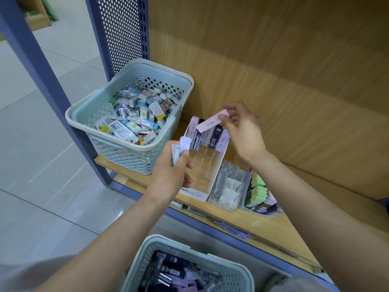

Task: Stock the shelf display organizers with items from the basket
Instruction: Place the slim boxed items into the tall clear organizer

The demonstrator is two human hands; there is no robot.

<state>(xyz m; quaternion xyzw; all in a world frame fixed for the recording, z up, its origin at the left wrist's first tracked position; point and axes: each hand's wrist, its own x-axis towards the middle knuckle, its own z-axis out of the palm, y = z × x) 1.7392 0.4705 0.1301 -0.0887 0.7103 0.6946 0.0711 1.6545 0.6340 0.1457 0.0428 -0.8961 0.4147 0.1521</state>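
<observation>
The right grip (242, 127) pinches a pink case (210, 123) above the shelf's (263, 226) white organizer (197, 194) printed "ONO graph MG", beside a dark case (197, 140) marked "0.5 HB", while the left grip (170, 175) clutches lilac cases (183, 144).

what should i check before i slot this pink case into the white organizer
1. Grip: right hand pinches the pink case by one end: ok
2. Free slots: organizer has bare clear tiers in front of the standing cases: ok
3. Alignment: pink case lies slanted above the back row, not upright: not ok
4. Path: left hand grips spare cases at the organizer's left side, off the bare tiers: ok
5. Right product for this row: print too blurred: cannot tell
</observation>
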